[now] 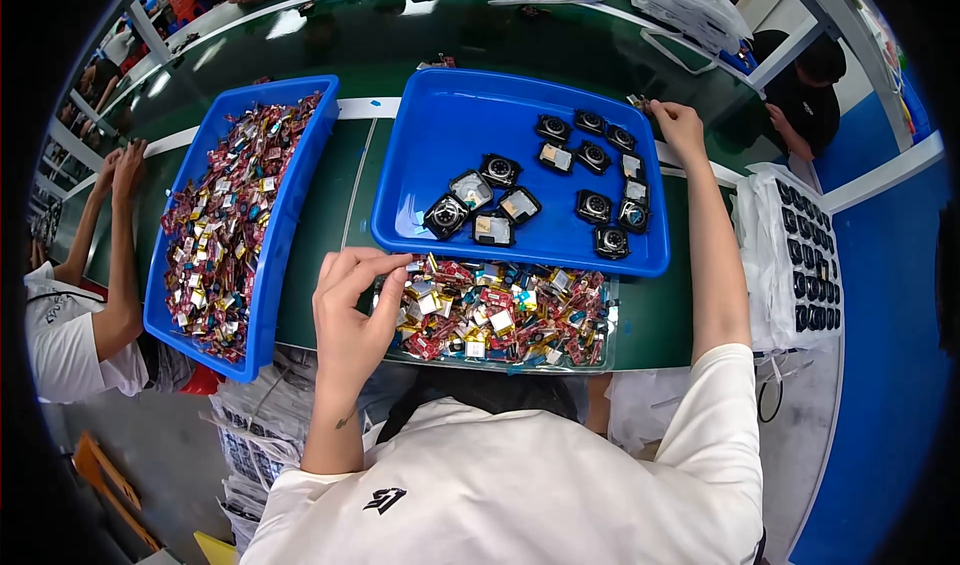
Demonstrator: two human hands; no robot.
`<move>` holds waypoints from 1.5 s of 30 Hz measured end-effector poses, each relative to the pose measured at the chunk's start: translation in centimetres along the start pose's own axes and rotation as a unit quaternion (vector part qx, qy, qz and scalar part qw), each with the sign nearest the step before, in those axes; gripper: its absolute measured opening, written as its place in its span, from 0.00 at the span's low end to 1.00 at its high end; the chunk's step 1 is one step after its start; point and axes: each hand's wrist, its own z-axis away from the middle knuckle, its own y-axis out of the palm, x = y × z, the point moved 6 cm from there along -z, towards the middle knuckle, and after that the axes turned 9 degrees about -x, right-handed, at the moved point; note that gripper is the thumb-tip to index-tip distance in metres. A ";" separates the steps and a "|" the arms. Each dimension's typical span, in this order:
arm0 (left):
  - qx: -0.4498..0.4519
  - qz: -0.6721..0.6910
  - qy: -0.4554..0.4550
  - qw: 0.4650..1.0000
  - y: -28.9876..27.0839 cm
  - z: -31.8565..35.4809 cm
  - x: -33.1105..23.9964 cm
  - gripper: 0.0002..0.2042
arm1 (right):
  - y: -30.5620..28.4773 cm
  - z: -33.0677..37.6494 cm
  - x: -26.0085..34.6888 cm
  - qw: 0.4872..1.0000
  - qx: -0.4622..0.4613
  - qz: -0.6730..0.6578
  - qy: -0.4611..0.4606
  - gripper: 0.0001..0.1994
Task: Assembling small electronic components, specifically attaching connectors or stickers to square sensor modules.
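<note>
Head view: nearest, the left hand (350, 310) pinches with fingertips into the clear tray (600, 350) of small red and gold components (500, 310); picking one piece cleanly, I'd say, avoids spilling. Beyond, the central blue tray (450, 125) holds black round modules (600, 208). The right hand (678, 125) grips a small part at its far corner. Left, another blue tray (260, 295) brims with components. Right, a white bag (800, 255) shows black modules.
</note>
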 end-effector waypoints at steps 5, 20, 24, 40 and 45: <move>0.047 -0.016 0.037 0.998 0.8 -0.4 -1.3 0.10 | -3.3 2.2 3.2 0.999 0.014 -0.027 -0.025 0.16; 0.053 0.233 -0.115 0.964 3.5 -1.8 -2.0 0.06 | -8.4 25.7 22.6 0.925 0.033 -0.295 -0.238 0.10; 0.030 0.195 -0.047 0.979 4.0 -1.8 -2.4 0.08 | -6.6 27.1 24.4 0.936 -0.027 -0.265 -0.228 0.15; 0.138 0.215 -0.030 0.966 3.5 -1.6 -3.2 0.04 | -6.2 26.1 22.8 0.920 0.018 -0.356 -0.163 0.08; 0.149 0.254 0.003 0.956 3.3 -1.5 -3.1 0.05 | -6.2 25.9 22.7 0.909 0.054 -0.384 -0.154 0.07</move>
